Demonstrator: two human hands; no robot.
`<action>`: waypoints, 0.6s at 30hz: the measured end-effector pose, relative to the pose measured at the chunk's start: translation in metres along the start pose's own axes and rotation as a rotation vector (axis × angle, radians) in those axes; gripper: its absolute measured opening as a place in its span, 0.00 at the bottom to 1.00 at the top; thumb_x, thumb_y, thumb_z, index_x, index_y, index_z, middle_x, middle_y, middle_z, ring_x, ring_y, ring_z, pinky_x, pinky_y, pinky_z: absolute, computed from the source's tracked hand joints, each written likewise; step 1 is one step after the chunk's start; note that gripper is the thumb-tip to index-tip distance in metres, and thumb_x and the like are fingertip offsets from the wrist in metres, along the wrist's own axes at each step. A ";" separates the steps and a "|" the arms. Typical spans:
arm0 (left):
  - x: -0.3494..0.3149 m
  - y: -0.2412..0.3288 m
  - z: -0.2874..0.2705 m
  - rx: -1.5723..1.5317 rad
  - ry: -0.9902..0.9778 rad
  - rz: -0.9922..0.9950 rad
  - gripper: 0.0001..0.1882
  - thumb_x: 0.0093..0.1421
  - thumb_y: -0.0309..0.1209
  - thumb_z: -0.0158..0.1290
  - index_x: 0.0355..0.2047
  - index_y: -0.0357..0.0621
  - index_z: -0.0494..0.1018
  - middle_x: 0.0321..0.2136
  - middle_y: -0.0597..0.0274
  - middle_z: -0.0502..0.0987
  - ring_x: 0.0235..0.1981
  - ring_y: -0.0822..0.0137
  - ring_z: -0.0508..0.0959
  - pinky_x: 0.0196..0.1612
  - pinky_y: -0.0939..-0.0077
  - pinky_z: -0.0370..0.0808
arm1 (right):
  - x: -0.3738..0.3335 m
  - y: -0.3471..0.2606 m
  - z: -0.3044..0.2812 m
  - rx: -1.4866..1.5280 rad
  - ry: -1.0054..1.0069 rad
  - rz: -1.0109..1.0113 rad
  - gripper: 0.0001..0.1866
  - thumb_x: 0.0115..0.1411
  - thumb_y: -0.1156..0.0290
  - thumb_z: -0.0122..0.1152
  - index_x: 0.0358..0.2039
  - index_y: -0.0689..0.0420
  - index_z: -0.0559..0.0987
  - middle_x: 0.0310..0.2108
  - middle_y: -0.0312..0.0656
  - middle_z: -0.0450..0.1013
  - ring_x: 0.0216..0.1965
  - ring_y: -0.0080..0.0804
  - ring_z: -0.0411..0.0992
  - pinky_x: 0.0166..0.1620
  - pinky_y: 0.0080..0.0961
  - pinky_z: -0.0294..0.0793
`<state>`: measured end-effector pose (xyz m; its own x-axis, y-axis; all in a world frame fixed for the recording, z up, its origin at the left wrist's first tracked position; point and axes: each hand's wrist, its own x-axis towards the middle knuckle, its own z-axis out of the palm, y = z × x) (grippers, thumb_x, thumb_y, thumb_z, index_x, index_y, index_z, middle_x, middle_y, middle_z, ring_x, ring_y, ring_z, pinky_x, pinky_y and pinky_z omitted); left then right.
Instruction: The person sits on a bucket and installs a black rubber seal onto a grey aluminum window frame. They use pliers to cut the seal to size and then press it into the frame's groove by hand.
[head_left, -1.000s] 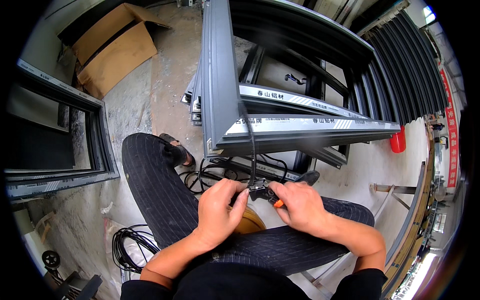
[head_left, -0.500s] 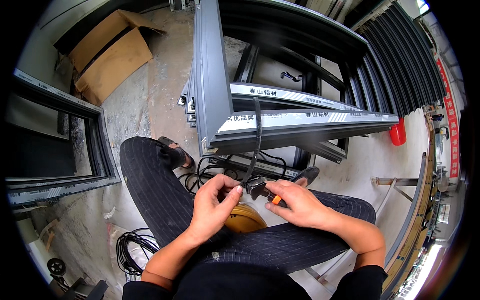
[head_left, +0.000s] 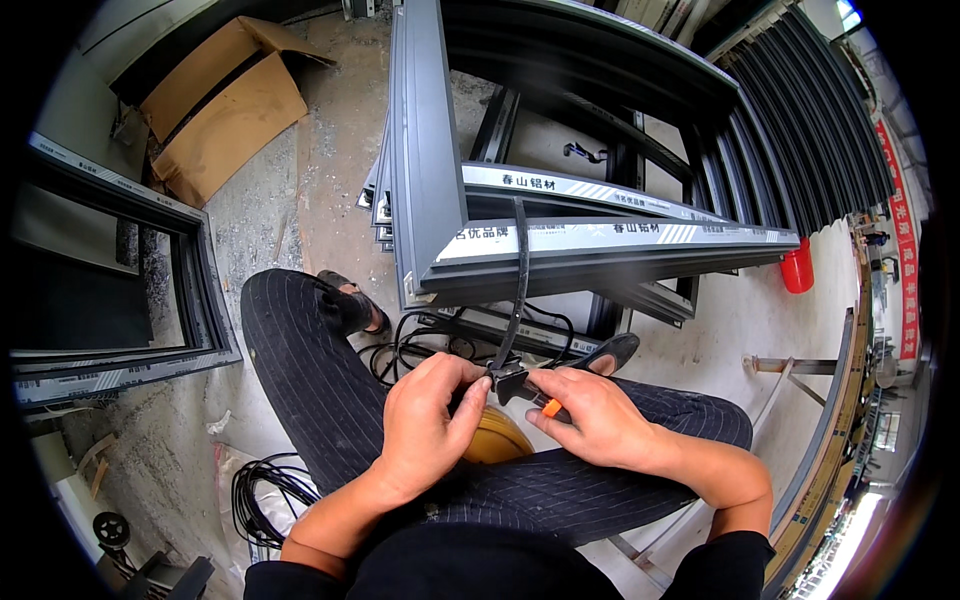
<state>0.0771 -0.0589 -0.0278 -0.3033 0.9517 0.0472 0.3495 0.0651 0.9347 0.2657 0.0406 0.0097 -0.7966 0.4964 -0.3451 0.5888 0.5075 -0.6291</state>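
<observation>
A long black flexible strip [head_left: 522,265], like a rubber seal, hangs over the near bar of a grey metal window frame [head_left: 428,140] and runs down to my hands. My left hand [head_left: 425,410] is closed, pinching the strip's lower end between thumb and fingers. In my right hand [head_left: 600,415] is a black hand cutter [head_left: 511,384] with an orange catch on its handle. The cutter's dark head meets the strip right beside my left fingertips. Whether its jaws are closed on the strip is too small to make out.
Behind the near frame, more dark frames [head_left: 800,110] stand stacked. Another frame [head_left: 205,290] stands at left, near an open cardboard box [head_left: 235,125]. Coiled black cable [head_left: 270,500] lies by my left leg. A yellow round object [head_left: 497,437] sits between my legs; a red bucket [head_left: 797,268] stands right.
Both hands stay close together at the strip's end. The cutter's head has turned slightly and sits nearer my left fingertips. The view has shifted a little.
</observation>
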 end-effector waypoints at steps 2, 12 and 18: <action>0.001 0.001 -0.001 0.023 -0.009 0.006 0.05 0.55 0.25 0.58 0.29 0.37 0.73 0.23 0.58 0.73 0.22 0.62 0.73 0.27 0.71 0.69 | -0.001 0.000 0.000 0.009 0.003 0.002 0.22 0.57 0.67 0.62 0.49 0.64 0.72 0.38 0.50 0.74 0.40 0.47 0.74 0.42 0.37 0.74; -0.001 -0.002 -0.003 -0.094 -0.049 -0.067 0.06 0.56 0.25 0.57 0.28 0.35 0.72 0.23 0.58 0.73 0.23 0.64 0.74 0.28 0.73 0.70 | -0.002 -0.001 0.005 -0.201 0.073 -0.022 0.16 0.53 0.68 0.64 0.42 0.60 0.75 0.28 0.46 0.74 0.31 0.45 0.75 0.35 0.36 0.74; -0.005 -0.023 -0.002 -0.621 -0.133 -0.436 0.08 0.62 0.31 0.56 0.31 0.38 0.71 0.24 0.68 0.74 0.24 0.81 0.69 0.27 0.85 0.66 | 0.003 0.052 0.003 -0.608 0.213 0.050 0.16 0.43 0.66 0.69 0.28 0.57 0.72 0.21 0.46 0.70 0.25 0.47 0.72 0.30 0.41 0.72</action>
<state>0.0687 -0.0660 -0.0492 -0.1768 0.9093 -0.3767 -0.3508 0.2994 0.8873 0.2937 0.0661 -0.0258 -0.7582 0.6271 -0.1785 0.6470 0.7575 -0.0872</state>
